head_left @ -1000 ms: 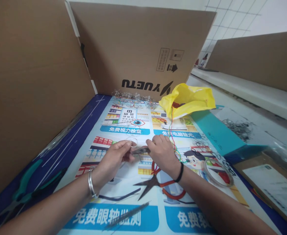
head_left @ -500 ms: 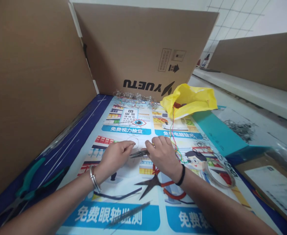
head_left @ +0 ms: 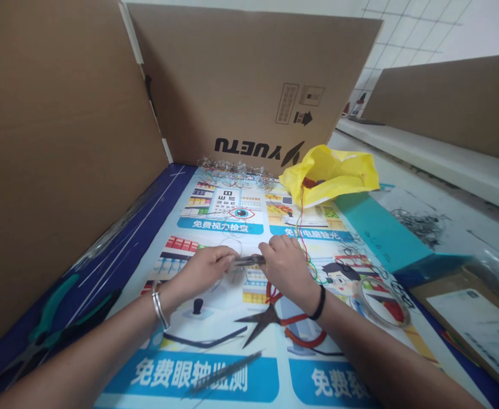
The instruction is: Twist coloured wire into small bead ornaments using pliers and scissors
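Note:
My right hand (head_left: 287,268) is closed around small long-nosed pliers (head_left: 249,261), whose jaws point left. At the tips of those jaws, the fingers of my left hand (head_left: 207,271) are pinched together on a thin wire. A fine loop of this wire (head_left: 240,245) rises just above the left fingertips; the rest is hard to make out. Scissors (head_left: 263,321) with red handles lie spread on the printed sheet below my hands. Nearer me is a bundle of straight thin wires (head_left: 228,372).
Large pliers with teal handles (head_left: 47,318) lie at left. Tangled wire pieces (head_left: 236,170) line the back cardboard (head_left: 249,74). A yellow bag (head_left: 339,176) trails coloured cords. Rightward are a tape roll (head_left: 383,304), a teal folder (head_left: 381,233) and a dark wire heap (head_left: 420,226).
The pliers have swung up to nearly level, and their tips now meet the left fingertips. My left hand has dipped slightly, while my right hand has barely shifted.

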The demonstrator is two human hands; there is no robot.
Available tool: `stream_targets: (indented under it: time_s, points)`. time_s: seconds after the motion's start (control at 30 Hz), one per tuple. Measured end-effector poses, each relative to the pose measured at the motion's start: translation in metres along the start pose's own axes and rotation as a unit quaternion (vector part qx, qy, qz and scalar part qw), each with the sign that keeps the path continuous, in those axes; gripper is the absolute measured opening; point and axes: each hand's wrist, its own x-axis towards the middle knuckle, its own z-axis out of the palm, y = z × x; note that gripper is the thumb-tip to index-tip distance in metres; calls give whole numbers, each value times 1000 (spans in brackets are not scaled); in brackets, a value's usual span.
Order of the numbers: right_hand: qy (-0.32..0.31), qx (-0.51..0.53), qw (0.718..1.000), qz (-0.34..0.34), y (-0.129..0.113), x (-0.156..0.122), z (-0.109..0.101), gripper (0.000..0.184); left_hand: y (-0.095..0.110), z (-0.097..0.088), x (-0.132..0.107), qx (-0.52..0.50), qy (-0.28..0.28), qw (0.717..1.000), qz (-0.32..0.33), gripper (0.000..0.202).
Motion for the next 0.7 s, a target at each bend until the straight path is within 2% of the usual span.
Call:
stream_targets:
  time_s: [0.13, 0.23, 0.5, 0.7]
  points:
    - [-17, 2, 1000, 0, 0, 0, 0, 15, 4, 0, 1, -95, -3, 994, -61, 21]
    - [-27, 5, 1000, -2, 0, 0, 0, 15, 9, 0, 0, -125, -6, 989, -83, 25]
    - [-23, 8, 1000, -14, -1, 0, 2, 12, 5, 0, 2, -115, -13, 988, -105, 19]
    - [9, 9, 1000, -24, -1, 0, 1, 12, 10, -1, 1, -112, -14, 986, -122, 16]
